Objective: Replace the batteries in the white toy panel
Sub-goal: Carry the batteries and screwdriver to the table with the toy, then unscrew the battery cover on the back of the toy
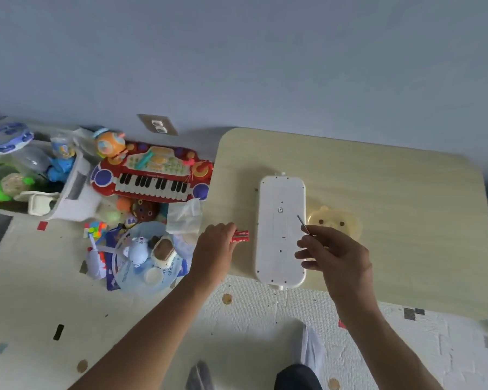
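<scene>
Partly, left hand (216, 243) covers red batteries (241, 237).

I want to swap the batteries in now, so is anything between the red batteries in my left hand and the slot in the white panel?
Yes. The battery cover on the back of the white toy panel looks closed, so it blocks the red batteries at your left hand. Your right hand holds a thin screwdriver at the panel's right edge. The table between them looks clear.

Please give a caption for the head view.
Left hand on red batteries, right hand holding a thin tool over the white panel.
</scene>
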The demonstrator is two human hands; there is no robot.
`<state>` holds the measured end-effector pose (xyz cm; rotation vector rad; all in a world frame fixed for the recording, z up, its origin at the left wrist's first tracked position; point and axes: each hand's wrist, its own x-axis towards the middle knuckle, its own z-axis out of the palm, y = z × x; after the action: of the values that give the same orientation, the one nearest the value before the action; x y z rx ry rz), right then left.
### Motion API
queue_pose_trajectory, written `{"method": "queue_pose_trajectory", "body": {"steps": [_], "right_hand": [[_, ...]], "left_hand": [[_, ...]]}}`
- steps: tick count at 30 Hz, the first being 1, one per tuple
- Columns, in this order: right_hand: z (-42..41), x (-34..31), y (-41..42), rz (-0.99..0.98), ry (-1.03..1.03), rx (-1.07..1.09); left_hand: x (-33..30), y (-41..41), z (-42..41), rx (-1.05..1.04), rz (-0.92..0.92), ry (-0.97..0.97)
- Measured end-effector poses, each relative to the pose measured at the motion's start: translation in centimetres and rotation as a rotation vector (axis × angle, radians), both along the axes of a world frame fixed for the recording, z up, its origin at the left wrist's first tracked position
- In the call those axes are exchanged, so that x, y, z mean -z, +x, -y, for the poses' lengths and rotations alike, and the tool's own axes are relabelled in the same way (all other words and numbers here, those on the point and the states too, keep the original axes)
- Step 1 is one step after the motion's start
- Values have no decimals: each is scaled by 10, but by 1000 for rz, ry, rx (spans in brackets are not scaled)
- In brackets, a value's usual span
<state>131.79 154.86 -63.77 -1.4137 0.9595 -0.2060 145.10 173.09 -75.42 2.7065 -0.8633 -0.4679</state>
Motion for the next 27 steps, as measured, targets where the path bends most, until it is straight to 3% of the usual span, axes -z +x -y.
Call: {"method": "queue_pose_trajectory", "body": {"steps": [10,15,22,27], "right_hand": [[0,45,18,83,14,127],[11,51,30,134,11,129],[21,75,45,160,9,108],[25,89,52,222,-21,79]], "left_hand": [[38,49,9,287,280,168],[37,59,12,415,327,202],[48,65,6,423,287,31],[55,64,-5,306,162,-139]]}}
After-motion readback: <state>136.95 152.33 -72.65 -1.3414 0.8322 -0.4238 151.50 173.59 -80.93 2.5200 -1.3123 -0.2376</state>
